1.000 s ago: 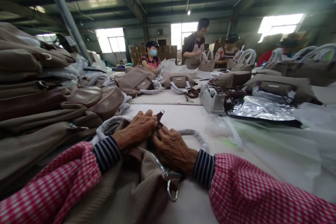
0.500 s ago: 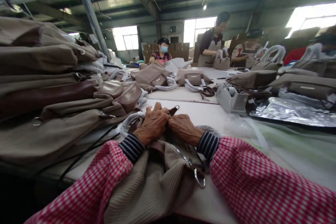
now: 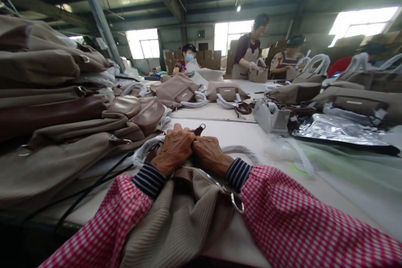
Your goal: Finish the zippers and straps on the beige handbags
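A beige ribbed handbag (image 3: pixel 176 213) lies in front of me with its zipper partly unzipped. My left hand (image 3: pixel 175 146) and my right hand (image 3: pixel 209 153) are closed side by side at the bag's far end. Their fingers curl down around its top edge, so the exact spot they grip is hidden. A brown tab with a metal ring (image 3: pixel 200 129) sticks out just beyond the hands. Another metal ring (image 3: pixel 238 203) hangs at the near end of the zipper. White-wrapped handles (image 3: pixel 243 150) show on both sides of the hands.
Stacked beige and brown bags (image 3: pixel 56 113) rise on the left. Across the white table (image 3: pixel 226 130) lie more handbags (image 3: pixel 228 91), a grey holder (image 3: pixel 271 115) and a silver foil sheet (image 3: pixel 339 130). Several co-workers stand or sit behind; one person (image 3: pixel 251 50) handles a bag.
My left hand's raised fingers have folded down, and both hands stay closed at the bag's far end. More of the right wrapped handle shows. The whole view has shifted slightly.
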